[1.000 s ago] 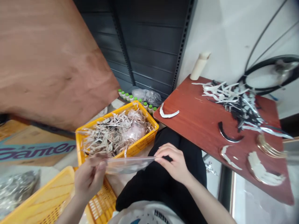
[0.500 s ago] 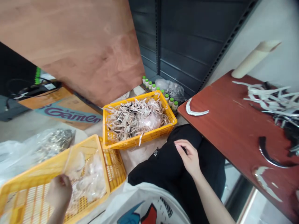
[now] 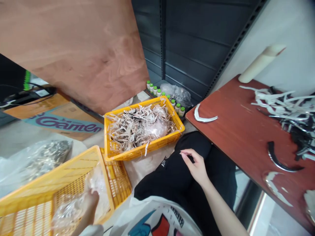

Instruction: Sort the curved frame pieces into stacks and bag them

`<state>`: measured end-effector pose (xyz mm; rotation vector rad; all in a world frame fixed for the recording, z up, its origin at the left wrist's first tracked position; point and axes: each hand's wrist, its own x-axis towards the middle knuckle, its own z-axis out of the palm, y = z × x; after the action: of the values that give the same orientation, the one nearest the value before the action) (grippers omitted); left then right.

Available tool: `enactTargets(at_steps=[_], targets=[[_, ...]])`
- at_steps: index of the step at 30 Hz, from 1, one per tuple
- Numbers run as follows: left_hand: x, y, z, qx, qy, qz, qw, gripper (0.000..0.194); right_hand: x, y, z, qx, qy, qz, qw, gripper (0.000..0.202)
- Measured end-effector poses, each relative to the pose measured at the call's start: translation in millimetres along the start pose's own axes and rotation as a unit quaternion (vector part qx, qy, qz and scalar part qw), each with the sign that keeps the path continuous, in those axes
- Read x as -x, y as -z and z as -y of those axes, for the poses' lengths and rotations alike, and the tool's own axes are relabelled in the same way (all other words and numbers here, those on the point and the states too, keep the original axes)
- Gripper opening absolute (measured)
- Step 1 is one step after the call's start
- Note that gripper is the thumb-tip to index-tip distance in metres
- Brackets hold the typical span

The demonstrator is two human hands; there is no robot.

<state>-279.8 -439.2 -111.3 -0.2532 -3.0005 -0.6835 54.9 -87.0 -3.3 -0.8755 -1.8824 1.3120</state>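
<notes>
**Left hand down among the clear bags**

The left hand [image 3: 91,198] is in the near yellow basket [image 3: 73,172], at the crumpled clear plastic bags [image 3: 97,180]; its fingers are blurred, so I cannot tell whether they grip. The right hand [image 3: 197,165] hovers above the black trousers [image 3: 159,178], thumb and forefinger tips pressed together. Beyond the knees, a second yellow basket [image 3: 162,142] brims with curved strips [image 3: 130,127]; green-capped bottles [image 3: 158,92] line its far side. A red-brown table [image 3: 236,124] crowds the right leg. One second ago both hands stretched a clear bag over the lap; since then the left has dropped into the basket.
</notes>
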Motion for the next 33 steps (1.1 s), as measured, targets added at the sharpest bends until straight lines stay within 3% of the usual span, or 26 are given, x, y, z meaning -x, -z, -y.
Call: enactTargets(at_steps=[3, 5, 8, 12, 15, 17, 19, 22, 33], targets=[[-36, -6.0, -24, 0.013, 0.032, -0.109, 0.993, 0.041, 0, -2, -1, 0.001, -0.004, -0.004, 1.000, 0.014], [-58, -18.5, -57, 0.032, -0.005, -0.118, 0.993, 0.042, 0, -3, -1, 0.001, -0.003, -0.006, 1.000, 0.014], [-72, -59.1, -134, 0.058, -0.124, -0.014, 0.990, 0.037, -1, -5, 1, 0.003, 0.000, -0.009, 1.000, 0.014], [-44, -138.0, -255, 0.034, -0.290, 0.178, 0.940, 0.025, -1, -5, 4, 0.011, 0.010, -0.008, 1.000, 0.014], [-15, -189.0, -327, -0.016, -0.328, 0.241, 0.913, 0.035, -1, -6, 5, 0.016, 0.021, -0.012, 1.000, 0.014], [-6, -211.9, -358, -0.054, -0.327, 0.254, 0.909, 0.037, -1, -6, 4, 0.018, 0.027, -0.013, 0.999, 0.014], [-7, -225.8, -375, -0.084, -0.318, 0.253, 0.910, 0.038, -1, -6, 4, 0.019, 0.032, -0.011, 0.999, 0.014], [-19, -234.9, -384, -0.108, -0.306, 0.247, 0.913, 0.038, -2, -4, 3, 0.017, 0.031, -0.012, 0.999, 0.014], [-48, -234.1, -359, -0.122, -0.280, 0.269, 0.914, 0.035, -6, 3, 9, 0.004, 0.036, 0.012, 0.999, 0.012]])
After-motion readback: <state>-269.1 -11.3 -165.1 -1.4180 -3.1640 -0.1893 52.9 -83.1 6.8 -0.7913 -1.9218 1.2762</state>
